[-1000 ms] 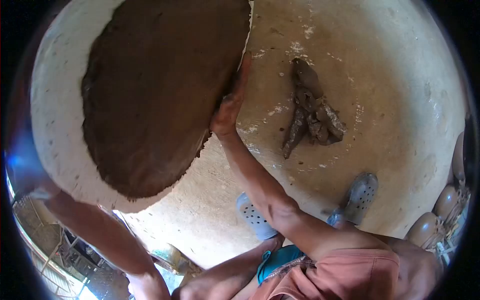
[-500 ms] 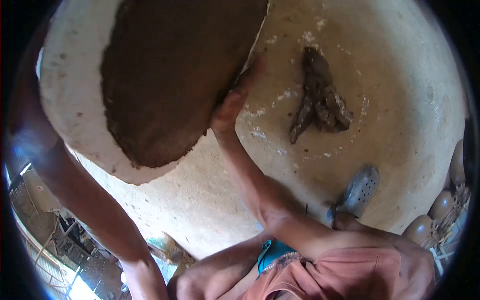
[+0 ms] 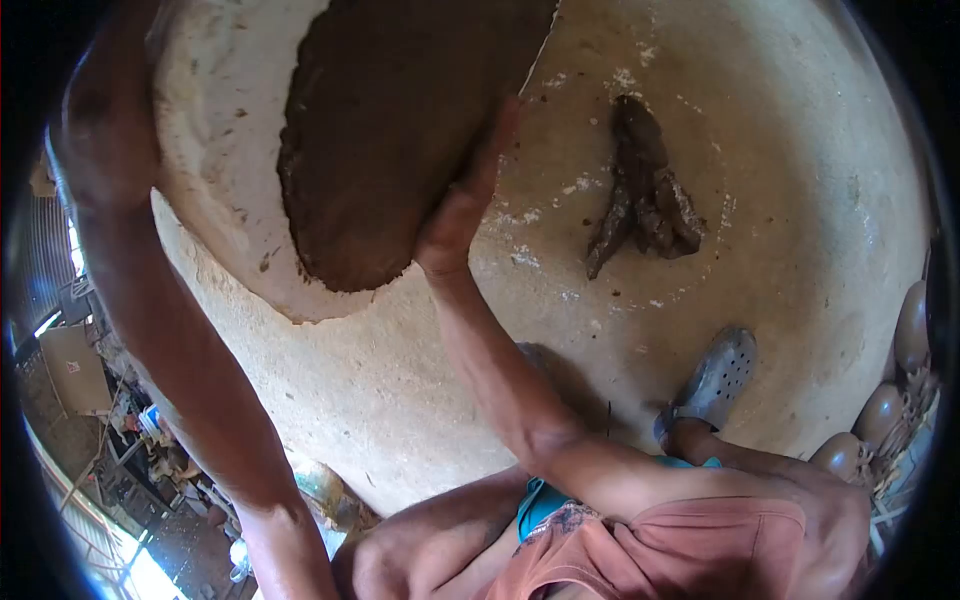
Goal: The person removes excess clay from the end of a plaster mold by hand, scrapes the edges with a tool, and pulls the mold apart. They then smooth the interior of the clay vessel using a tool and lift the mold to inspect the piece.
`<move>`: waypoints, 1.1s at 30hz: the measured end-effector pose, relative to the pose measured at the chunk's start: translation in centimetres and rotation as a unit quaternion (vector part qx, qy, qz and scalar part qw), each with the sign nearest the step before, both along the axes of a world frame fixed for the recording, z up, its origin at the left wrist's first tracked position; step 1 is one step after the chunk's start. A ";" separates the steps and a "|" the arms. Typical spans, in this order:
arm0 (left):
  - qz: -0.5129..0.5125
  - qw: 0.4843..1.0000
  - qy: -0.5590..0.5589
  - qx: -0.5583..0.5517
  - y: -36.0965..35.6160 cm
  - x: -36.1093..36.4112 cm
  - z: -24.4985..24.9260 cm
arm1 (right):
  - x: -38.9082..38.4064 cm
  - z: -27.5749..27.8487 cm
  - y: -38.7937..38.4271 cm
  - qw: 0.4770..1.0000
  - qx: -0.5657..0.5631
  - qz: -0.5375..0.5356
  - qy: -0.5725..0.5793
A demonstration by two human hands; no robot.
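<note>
one clay slab, one clay heap

the left hand is a dark blur at the far rim of the pale slab, its fingers lost in shadow, so its hold can't be made out. the slab's top and the brown clay on it run off the upper edge. the right hand shows only its back; palm and thumb are hidden against the clay. pots at the right are sliced by the dark border. the clutter low on the left is too small to name.
</note>
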State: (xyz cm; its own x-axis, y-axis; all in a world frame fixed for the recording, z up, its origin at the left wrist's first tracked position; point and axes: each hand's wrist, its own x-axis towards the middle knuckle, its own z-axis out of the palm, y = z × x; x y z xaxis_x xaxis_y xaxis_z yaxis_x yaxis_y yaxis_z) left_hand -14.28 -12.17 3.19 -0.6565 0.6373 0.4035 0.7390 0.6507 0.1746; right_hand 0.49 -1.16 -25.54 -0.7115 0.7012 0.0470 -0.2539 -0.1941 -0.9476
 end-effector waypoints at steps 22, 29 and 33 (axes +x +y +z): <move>0.071 0.959 -0.138 0.239 8.7 5.1 -1.1 | 1.0 7.4 -0.8 0.978 0.191 0.055 0.058; 0.089 0.979 -0.142 0.115 8.2 6.7 3.1 | 0.1 10.1 -0.9 0.973 0.035 0.040 0.223; 0.073 0.991 0.053 0.100 6.8 4.6 -0.3 | -2.3 11.5 0.8 0.924 0.168 0.000 0.342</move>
State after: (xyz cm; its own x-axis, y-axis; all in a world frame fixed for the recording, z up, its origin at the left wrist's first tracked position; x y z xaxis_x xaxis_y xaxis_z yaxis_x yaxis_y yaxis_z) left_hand -9.69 -5.36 2.90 -0.6832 0.4392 0.5834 0.6605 0.7123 0.2372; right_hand -1.77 -0.33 -14.04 -0.4348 0.5641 0.7020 -0.8163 0.0823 -0.5717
